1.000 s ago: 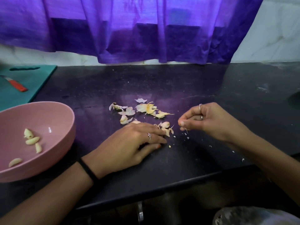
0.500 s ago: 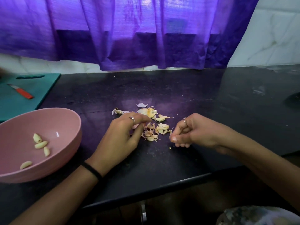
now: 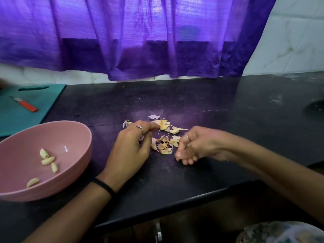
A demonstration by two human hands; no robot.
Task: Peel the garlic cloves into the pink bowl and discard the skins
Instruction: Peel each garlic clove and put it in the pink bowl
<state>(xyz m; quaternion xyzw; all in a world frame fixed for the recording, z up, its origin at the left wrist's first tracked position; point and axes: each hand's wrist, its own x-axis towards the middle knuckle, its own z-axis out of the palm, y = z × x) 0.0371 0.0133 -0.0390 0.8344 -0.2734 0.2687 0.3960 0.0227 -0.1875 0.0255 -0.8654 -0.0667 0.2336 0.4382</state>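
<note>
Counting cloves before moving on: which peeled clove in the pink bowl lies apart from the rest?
The lowest clove, alone near the pink bowl's front-left wall; the other three cluster higher up.

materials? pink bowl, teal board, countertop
Pink bowl: likely matte plastic or melamine; even colour, one small highlight inside. Teal board: probably plastic; flat uniform colour, moulded handle slot. Countertop: looks like polished dark stone; speckled, and it reflects the curtain's purple.

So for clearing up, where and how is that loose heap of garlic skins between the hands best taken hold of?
Probably by the outer edges of the garlic skins, cupped inward from both sides. They are thin, curled flakes lying loose on the black counter, so pinching single pieces would scatter them. The left hand and right hand already flank the heap.
</note>
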